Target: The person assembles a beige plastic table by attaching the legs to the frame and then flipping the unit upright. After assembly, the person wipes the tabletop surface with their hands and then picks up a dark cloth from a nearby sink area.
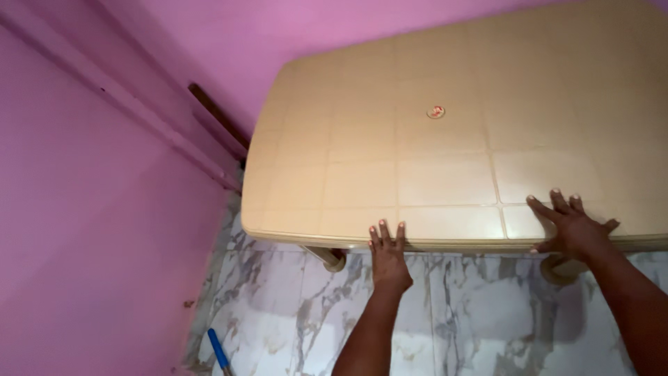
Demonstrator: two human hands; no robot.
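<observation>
Hands both sit on the near edge of the beige plastic counter (pixel 445 139), which fills the upper right of the view and stands close to the pink wall (pixel 104 174) on marble-patterned floor tiles (pixel 452 306). Your left hand (pixel 387 254) lies flat at the rim near the middle of that edge, fingers (pixel 383 233) straight and close together, fingertips just over the lip, gripping nothing. Your right hand (pixel 574 226) rests further right on the top, fingers (pixel 550 205) spread wide, thumb out to the side, palm down, also pinching nothing. Small round red-and-white cap (pixel 436 111) sits at the centre of the top, well apart from both hands. Two counter legs (pixel 334 259) show just under the near edge. Blue stick handle (pixel 219 351) lies on the floor at lower left, and a dark strip (pixel 219 115) leans along the wall behind the counter. Risk as I judge it: flat palms give no real hold, so a push could let them slide on smooth plastic; uneven pressure could swing the far corner into the wall; light legs could skid or catch on tile joints; the blue handle is a trip hazard near your feet.
</observation>
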